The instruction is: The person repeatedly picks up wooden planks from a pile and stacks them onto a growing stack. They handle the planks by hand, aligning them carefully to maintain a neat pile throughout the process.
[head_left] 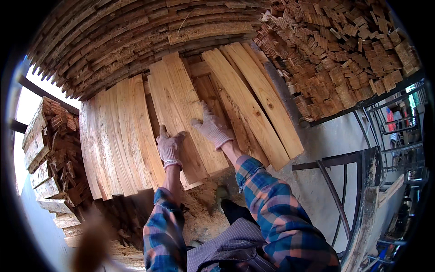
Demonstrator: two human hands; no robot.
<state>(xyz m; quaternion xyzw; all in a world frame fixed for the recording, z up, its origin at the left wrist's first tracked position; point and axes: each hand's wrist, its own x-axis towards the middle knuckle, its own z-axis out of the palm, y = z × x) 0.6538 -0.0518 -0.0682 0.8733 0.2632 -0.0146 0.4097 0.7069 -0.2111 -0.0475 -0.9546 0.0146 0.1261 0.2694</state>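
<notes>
My left hand (170, 148), in a pale knit glove, grips the left edge of a pair of light wooden boards (181, 97). The thumb points right across the wood, and the curled fingertips are partly hidden. My right hand (214, 128), gloved the same way, holds the pair's right edge, its thumb on top and the index finger stretched forward. The two boards lie side by side, slightly overlapping, on a layer of boards. More pale planks (118, 136) lie to the left. Two long boards (253, 99) slant on the right, with darker gaps between the pieces.
Long rough planks (136, 36) are stacked high at the far side. Cut wood ends (340, 54) are piled far right, another stack (50, 158) stands left. A dark metal frame (362, 195) rises at right. Sawdust (204, 208) covers the floor by my feet. A brown blur shows lower left.
</notes>
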